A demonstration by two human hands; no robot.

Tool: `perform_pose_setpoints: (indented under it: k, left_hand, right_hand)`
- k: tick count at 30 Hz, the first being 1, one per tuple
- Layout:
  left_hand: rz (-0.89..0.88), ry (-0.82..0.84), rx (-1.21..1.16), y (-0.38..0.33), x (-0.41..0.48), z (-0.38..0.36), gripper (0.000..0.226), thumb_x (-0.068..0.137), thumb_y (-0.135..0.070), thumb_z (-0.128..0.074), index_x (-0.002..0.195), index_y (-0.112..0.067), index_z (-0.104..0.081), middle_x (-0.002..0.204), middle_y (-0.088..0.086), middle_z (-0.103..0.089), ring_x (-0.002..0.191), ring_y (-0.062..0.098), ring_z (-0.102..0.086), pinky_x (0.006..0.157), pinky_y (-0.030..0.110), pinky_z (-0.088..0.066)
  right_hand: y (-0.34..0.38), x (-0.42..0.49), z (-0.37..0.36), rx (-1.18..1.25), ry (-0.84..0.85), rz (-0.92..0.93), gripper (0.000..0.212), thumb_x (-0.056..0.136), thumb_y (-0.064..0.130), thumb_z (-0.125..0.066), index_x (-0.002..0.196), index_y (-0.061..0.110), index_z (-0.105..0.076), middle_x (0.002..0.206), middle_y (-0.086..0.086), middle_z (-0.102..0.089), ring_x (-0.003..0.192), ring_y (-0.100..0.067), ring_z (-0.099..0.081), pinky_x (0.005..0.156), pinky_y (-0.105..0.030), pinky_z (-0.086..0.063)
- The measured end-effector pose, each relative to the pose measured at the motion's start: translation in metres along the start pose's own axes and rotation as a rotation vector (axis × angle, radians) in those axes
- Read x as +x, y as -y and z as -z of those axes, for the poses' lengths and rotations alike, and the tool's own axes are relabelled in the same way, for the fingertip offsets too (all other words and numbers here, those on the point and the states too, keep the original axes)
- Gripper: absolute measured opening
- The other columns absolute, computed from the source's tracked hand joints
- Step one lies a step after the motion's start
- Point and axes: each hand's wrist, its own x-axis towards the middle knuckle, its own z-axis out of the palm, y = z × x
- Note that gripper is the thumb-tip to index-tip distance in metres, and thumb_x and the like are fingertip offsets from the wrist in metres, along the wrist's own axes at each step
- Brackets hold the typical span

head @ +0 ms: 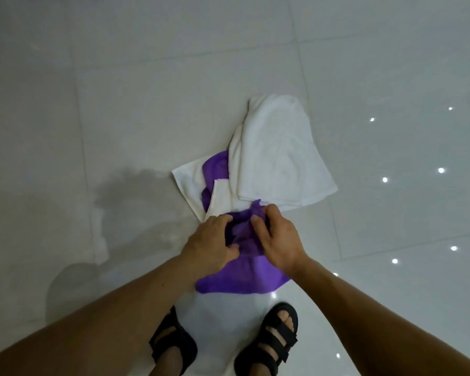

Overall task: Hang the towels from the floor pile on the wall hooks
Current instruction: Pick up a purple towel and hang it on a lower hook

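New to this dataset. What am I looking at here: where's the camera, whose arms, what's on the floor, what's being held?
There is no robot here: a person works with two bare hands. The single picture comes from a wide-angle camera worn on the head, looking forward and down, so the arms enter from the bottom and the feet in black strap sandals show below.

On the glossy pale tiled floor lies a small pile of cloth: a large white terry towel on top, a smaller white towel to its left, and some purple cloth showing between them.

The left hand and the right hand both grip a bunched purple towel at the pile's near edge. No wall hooks are in view.
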Motion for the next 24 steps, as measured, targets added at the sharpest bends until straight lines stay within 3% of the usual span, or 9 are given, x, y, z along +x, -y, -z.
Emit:
perform_pose_setpoints:
  k: [4, 7, 10, 13, 16, 19, 22, 24]
  left_hand:
    - [-0.178, 0.047, -0.174, -0.079, -0.071, 0.074, 0.083, 0.073, -0.030, -0.073, 0.144, -0.024, -0.031, 0.130, 0.005, -0.050, 0.113, 0.026, -0.056, 0.095, 0.042, -0.047]
    - [-0.306, 0.042, -0.184, -0.131, -0.132, 0.137, 0.092, 0.065, -0.035, -0.074, 0.145, -0.036, -0.029, 0.134, -0.007, -0.041, 0.112, 0.014, -0.054, 0.096, 0.031, -0.046]
    - [-0.375, 0.052, -0.010, -0.175, -0.189, 0.204, 0.056, 0.063, -0.044, -0.076, 0.114, -0.028, -0.060, 0.123, -0.015, -0.048, 0.107, 0.008, -0.056, 0.093, 0.031, -0.048]
    - [-0.488, -0.037, 0.172, -0.209, -0.244, 0.271, 0.042, 0.063, -0.056, -0.064, 0.089, -0.023, -0.066, 0.097, -0.008, -0.063, 0.093, 0.013, -0.057, 0.081, 0.037, -0.050]
    - [-0.455, -0.086, 0.191, -0.231, -0.292, 0.330, 0.024, 0.064, -0.050, -0.064, 0.079, -0.031, -0.059, 0.081, -0.010, -0.061, 0.080, 0.013, -0.059, 0.069, 0.034, -0.052]
    - [-0.423, -0.183, 0.140, -0.247, -0.335, 0.379, 0.019, 0.065, -0.036, -0.061, 0.080, -0.036, -0.049, 0.075, -0.009, -0.060, 0.071, 0.015, -0.060, 0.061, 0.035, -0.052]
    - [-0.421, -0.283, 0.135, -0.250, -0.369, 0.422, 0.019, 0.073, -0.023, -0.060, 0.087, -0.033, -0.050, 0.081, -0.007, -0.060, 0.074, 0.013, -0.060, 0.060, 0.030, -0.050]
    - [-0.391, -0.343, 0.156, -0.246, -0.386, 0.450, 0.013, 0.078, -0.019, -0.057, 0.086, -0.030, -0.055, 0.082, -0.005, -0.061, 0.078, 0.016, -0.060, 0.060, 0.029, -0.046]
  right_hand:
    - [0.104, -0.057, 0.091, 0.378, -0.005, -0.016, 0.010, 0.098, 0.023, -0.054, 0.090, 0.021, -0.058, 0.077, 0.009, -0.062, 0.069, -0.002, -0.056, 0.068, -0.018, -0.045]
    - [0.183, -0.096, 0.165, 0.543, 0.161, -0.058, 0.013, 0.091, 0.024, -0.065, 0.085, 0.013, -0.065, 0.076, 0.001, -0.069, 0.069, -0.007, -0.065, 0.066, -0.021, -0.052]
    - [0.256, -0.134, 0.239, 0.471, 0.317, -0.032, 0.020, 0.073, 0.028, -0.081, 0.080, 0.014, -0.070, 0.077, -0.008, -0.071, 0.069, -0.013, -0.068, 0.062, -0.021, -0.052]
    - [0.326, -0.162, 0.305, 0.163, 0.369, 0.000, 0.030, 0.066, 0.023, -0.087, 0.085, 0.010, -0.069, 0.079, -0.005, -0.071, 0.070, -0.013, -0.067, 0.060, -0.022, -0.051]
    - [0.390, -0.180, 0.356, -0.312, 0.230, 0.110, 0.029, 0.073, 0.032, -0.081, 0.094, 0.014, -0.070, 0.087, -0.005, -0.071, 0.081, -0.021, -0.065, 0.073, -0.034, -0.055]
    - [0.452, -0.201, 0.392, -0.542, 0.005, 0.226, 0.025, 0.085, 0.040, -0.067, 0.099, 0.018, -0.071, 0.091, 0.000, -0.068, 0.085, -0.020, -0.061, 0.074, -0.036, -0.052]
    - [0.495, -0.219, 0.416, -0.464, -0.254, 0.341, 0.012, 0.087, 0.024, -0.066, 0.096, 0.019, -0.071, 0.086, 0.004, -0.059, 0.083, -0.020, -0.058, 0.066, -0.029, -0.044]
    - [0.513, -0.228, 0.427, -0.188, -0.351, 0.361, 0.011, 0.085, 0.010, -0.065, 0.089, 0.019, -0.069, 0.085, 0.001, -0.064, 0.086, -0.024, -0.063, 0.070, -0.035, -0.053]
